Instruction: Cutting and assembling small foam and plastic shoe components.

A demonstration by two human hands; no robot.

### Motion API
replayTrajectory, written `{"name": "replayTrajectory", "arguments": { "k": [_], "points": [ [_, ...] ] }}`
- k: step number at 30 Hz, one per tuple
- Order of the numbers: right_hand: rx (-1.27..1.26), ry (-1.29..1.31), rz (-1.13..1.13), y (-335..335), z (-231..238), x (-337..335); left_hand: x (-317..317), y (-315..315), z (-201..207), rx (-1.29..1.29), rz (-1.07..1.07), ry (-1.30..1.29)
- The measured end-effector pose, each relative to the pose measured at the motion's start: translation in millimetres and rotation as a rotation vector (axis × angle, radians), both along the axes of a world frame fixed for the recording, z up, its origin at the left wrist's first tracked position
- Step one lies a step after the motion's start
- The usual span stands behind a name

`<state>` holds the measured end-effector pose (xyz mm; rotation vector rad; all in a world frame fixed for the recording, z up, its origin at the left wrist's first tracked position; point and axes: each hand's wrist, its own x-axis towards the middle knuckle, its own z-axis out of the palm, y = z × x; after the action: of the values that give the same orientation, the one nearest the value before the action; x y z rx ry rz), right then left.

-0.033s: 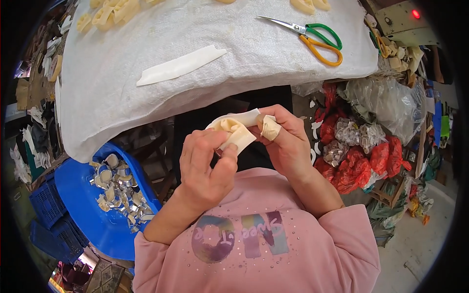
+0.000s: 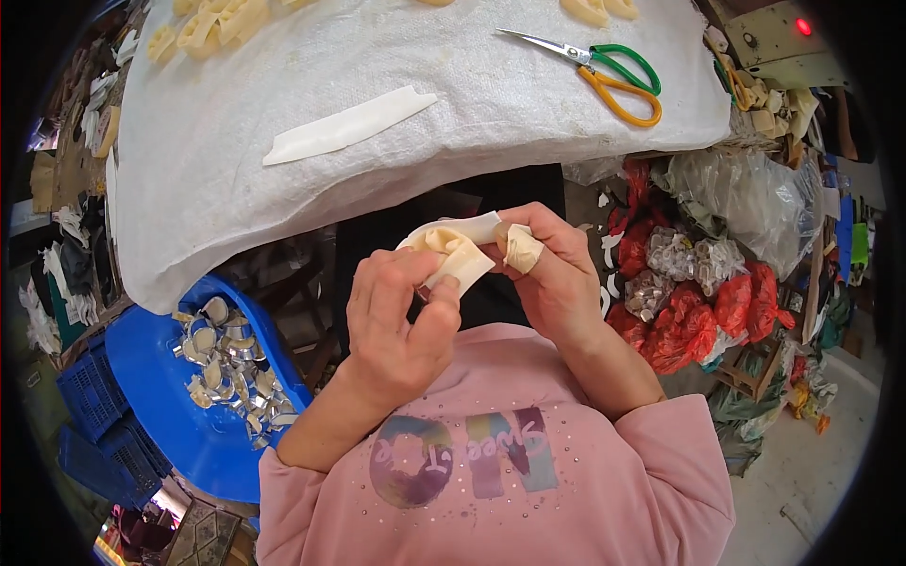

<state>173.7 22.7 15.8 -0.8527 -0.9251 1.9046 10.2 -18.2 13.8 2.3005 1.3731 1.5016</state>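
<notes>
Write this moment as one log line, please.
left hand: holds cream piece; right hand: holds its right side; strip, scissors: on cloth; tub: holds shiny pieces

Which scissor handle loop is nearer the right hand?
The orange loop: it lies on the side toward the right hand, which grips a folded pale piece. The green loop sits beyond it, farther off.

The head view looks steeply down from the wearer's head through a wide fisheye lens, dark at the corners. The pink shirt (image 2: 500,434) fills the lower middle; left hand (image 2: 401,316) and right hand (image 2: 552,269) register near centre, at close range; the white table cover (image 2: 472,99) spans the top.
</notes>
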Motion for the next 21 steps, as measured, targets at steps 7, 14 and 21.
{"name": "replayTrajectory", "arguments": {
  "k": [7, 14, 21],
  "points": [
    [-0.004, -0.058, 0.086, 2.9, 4.4, -3.0, 4.4, 0.3, 3.2, -0.08, 0.056, 0.101],
    [-0.019, -0.078, 0.082, 1.5, 3.2, -3.9, 5.6, 2.9, 4.8, -0.109, 0.064, 0.18],
    [0.32, -0.435, 0.113, 4.6, 5.1, -5.7, 5.6, 4.6, 1.0, -0.155, 0.1, 0.186]
  ]
}}
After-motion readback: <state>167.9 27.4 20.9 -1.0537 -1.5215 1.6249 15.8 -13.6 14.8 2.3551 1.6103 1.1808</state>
